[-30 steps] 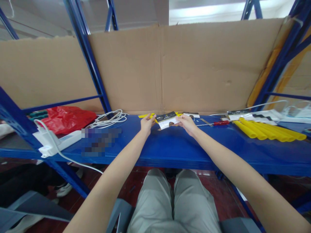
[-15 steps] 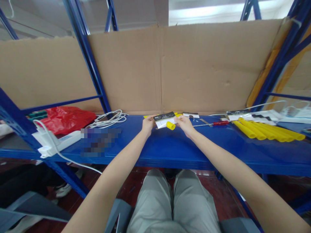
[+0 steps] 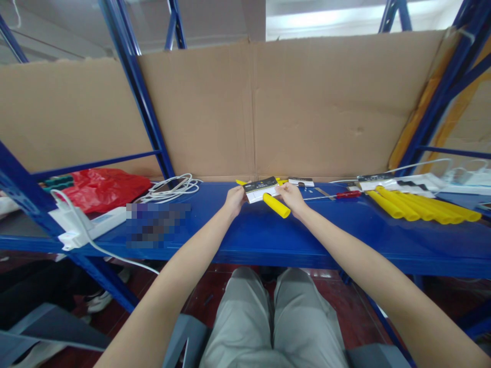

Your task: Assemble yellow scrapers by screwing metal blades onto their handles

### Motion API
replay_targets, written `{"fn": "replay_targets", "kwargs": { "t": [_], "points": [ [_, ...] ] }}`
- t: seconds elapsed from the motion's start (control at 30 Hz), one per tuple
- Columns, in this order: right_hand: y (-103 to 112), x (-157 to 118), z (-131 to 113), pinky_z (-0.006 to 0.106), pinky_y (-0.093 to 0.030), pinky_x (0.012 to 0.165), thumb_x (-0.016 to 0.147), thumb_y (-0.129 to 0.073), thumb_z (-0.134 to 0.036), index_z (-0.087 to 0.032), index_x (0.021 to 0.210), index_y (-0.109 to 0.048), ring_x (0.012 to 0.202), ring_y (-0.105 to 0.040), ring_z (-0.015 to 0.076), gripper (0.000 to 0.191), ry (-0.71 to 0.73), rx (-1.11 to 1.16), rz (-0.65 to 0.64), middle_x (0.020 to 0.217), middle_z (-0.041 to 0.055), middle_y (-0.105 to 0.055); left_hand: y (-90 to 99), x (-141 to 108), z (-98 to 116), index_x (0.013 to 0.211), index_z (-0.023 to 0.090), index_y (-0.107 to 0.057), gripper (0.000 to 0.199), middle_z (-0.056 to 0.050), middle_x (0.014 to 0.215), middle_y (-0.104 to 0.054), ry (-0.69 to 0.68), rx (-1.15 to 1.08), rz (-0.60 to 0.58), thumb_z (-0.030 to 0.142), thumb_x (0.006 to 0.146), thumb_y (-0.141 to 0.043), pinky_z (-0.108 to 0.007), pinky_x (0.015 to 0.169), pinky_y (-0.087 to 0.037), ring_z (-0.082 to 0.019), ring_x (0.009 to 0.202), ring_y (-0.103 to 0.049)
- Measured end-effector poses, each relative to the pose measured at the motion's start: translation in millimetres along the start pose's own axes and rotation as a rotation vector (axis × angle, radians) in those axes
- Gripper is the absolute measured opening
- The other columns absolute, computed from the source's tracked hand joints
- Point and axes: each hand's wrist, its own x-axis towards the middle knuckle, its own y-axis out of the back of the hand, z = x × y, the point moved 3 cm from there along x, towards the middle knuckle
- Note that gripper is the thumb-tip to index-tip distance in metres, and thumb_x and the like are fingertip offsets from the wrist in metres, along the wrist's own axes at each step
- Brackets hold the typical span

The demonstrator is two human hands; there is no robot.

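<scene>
Both bare arms reach forward, elbows nearly straight, converging near the back edge of the glossy blue table (image 3: 264, 235). The left hand (image 3: 233, 200) and right hand (image 3: 292, 199) pinch opposite ends of 1 flat black-and-white card (image 3: 258, 192). Through it pokes 1 smooth, round yellow tube (image 3: 277, 206), long axis slanting, near end toward the front edge and rightward.

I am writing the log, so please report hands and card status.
Left hand, right hand: both holding card. Yellow tube through card. Red-handled tool at right.
</scene>
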Motion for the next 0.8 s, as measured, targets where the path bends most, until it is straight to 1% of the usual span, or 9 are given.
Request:
{"fn": "replay_targets", "kwargs": {
  "t": [0.13,0.27,0.33,0.47,0.6,0.67,0.73,0.8],
  "points": [
    [-2.0,0.8,2.1,0.028,-0.046,0.063,0.071,-0.064,-0.032,-0.022,0.058,-0.047,0.067,-0.057,0.0151,0.023,0.005,0.037,-0.011,0.065,-0.0007,-0.06,4.5,1.4,1.8,0.079,0.013,-0.059,0.025,0.002,0.05,-0.055,0.014,-0.097,0.049,0.034,0.072,-0.07,-0.022,0.048,-0.043,-0.01,0.042,-0.051],
    [-2.3,0.5,2.8,0.028,-0.049,0.062,0.071,-0.064,-0.031,-0.021,0.059,-0.047,0.066,-0.059,0.0151,0.023,-0.042,0.066,-0.015,0.065,-0.0001,-0.061,6.6,4.3,2.0,0.091,0.017,-0.056,0.016,0.004,0.053,-0.054,0.036,-0.134,0.07,0.029,0.08,-0.057,-0.022,0.052,-0.045,-0.01,0.044,-0.053],
    [-2.4,-0.7,1.3,0.028,-0.05,0.062,0.072,-0.064,-0.028,-0.021,0.059,-0.047,0.065,-0.06,0.0147,0.023,-0.089,0.095,-0.017,0.065,-0.0004,-0.061,5.3,5.1,1.9,0.091,0.017,-0.056,0.014,0.004,0.054,-0.055,0.056,-0.129,0.045,0.026,0.082,-0.05,-0.022,0.053,-0.045,-0.01,0.045,-0.054],
    [-2.6,-4.1,-4.9,0.028,-0.052,0.065,0.075,-0.062,-0.019,-0.019,0.059,-0.046,0.061,-0.061,0.0126,0.022,-0.196,0.182,0.0,0.065,-0.0016,-0.062,0.7,4.4,0.9,0.082,0.015,-0.059,0.017,0.0,0.059,-0.06,0.1,-0.119,-0.037,0.021,0.081,-0.043,-0.024,0.057,-0.047,-0.013,0.051,-0.057],
    [-1.4,-5.9,-11.5,0.026,-0.053,0.065,0.079,-0.057,-0.013,-0.019,0.058,-0.046,0.056,-0.06,0.0105,0.024,-0.238,0.196,0.053,0.061,-0.0022,-0.061,-1.8,1.8,-1.0,0.085,0.015,-0.061,0.02,-0.005,0.074,-0.067,0.112,-0.005,-0.092,0.02,0.081,-0.042,-0.029,0.067,-0.049,-0.017,0.07,-0.062],
    [-0.3,-5.7,-13.3,0.025,-0.053,0.063,0.08,-0.055,-0.012,-0.019,0.058,-0.045,0.053,-0.059,0.0099,0.026,-0.243,0.186,0.083,0.058,-0.0028,-0.059,-2.5,0.4,-1.0,0.09,0.016,-0.062,0.023,-0.007,0.087,-0.07,0.103,0.058,-0.129,0.024,0.084,-0.042,-0.03,0.071,-0.049,-0.019,0.082,-0.063],
    [0.8,-4.6,-14.0,0.025,-0.053,0.061,0.081,-0.055,-0.012,-0.02,0.059,-0.045,0.052,-0.059,0.0104,0.025,-0.241,0.176,0.1,0.055,-0.0033,-0.058,-3.3,-1.3,-0.2,0.094,0.017,-0.063,0.03,-0.008,0.098,-0.069,0.086,0.081,-0.172,0.035,0.088,-0.04,-0.032,0.074,-0.049,-0.021,0.091,-0.062],
    [1.4,-3.0,-13.6,0.025,-0.053,0.06,0.08,-0.056,-0.013,-0.02,0.059,-0.045,0.053,-0.06,0.0112,0.025,-0.238,0.178,0.099,0.054,-0.0034,-0.058,-4.5,-3.3,0.9,0.096,0.018,-0.064,0.038,-0.009,0.103,-0.068,0.064,0.089,-0.213,0.046,0.089,-0.04,-0.033,0.075,-0.05,-0.022,0.096,-0.061]
  ]
}}
